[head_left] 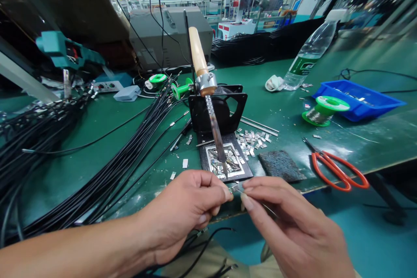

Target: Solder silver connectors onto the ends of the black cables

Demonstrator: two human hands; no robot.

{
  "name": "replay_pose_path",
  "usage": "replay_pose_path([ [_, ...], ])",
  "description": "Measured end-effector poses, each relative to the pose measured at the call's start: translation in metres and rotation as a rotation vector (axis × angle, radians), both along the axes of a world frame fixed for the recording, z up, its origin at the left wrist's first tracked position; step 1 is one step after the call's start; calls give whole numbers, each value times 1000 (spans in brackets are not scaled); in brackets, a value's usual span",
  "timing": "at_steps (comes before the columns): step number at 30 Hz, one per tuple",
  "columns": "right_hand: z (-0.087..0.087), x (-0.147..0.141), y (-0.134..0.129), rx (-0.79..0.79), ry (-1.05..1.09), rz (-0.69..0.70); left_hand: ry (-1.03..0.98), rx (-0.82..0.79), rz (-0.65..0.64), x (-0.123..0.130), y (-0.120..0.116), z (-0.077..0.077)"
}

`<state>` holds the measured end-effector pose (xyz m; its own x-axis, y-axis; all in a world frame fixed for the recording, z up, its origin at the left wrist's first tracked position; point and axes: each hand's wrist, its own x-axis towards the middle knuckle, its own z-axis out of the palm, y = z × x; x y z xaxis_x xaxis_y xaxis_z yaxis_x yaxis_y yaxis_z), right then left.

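At the table's front edge my left hand point(198, 197) is closed in a pinch on a small metal connector point(232, 190), mostly hidden by the fingertips. Facing it, my right hand point(286, 217) pinches a thin solder wire point(269, 211) between thumb and fingers. The wire's end lies close to the connector; whether they touch I cannot tell. Just above both hands, the tip of a soldering iron point(215, 126) points down, its wooden handle clamped upright in a stand. Under the tip sits a dark plate point(206, 161) with a framed area of metal bits.
Black cables point(130, 152) cover the left side. Small metal pieces point(252, 141) lie beside the plate, near a dark sponge pad point(280, 165). Further right are red-handled scissors point(335, 167), a solder spool point(321, 112), a blue tray point(361, 106) and a water bottle point(304, 63). A black fan point(215, 110) stands behind the iron.
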<state>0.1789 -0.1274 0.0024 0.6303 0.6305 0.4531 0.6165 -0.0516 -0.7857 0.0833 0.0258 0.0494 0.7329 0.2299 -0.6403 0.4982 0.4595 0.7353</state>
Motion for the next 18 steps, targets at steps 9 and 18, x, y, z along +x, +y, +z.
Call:
replay_pose_path([
  [9,1,-2,2,28,-45,20,9,-9,17,0,1,-3],
  [18,1,-5,3,7,-31,11,-17,-27,30,0,3,-4],
])
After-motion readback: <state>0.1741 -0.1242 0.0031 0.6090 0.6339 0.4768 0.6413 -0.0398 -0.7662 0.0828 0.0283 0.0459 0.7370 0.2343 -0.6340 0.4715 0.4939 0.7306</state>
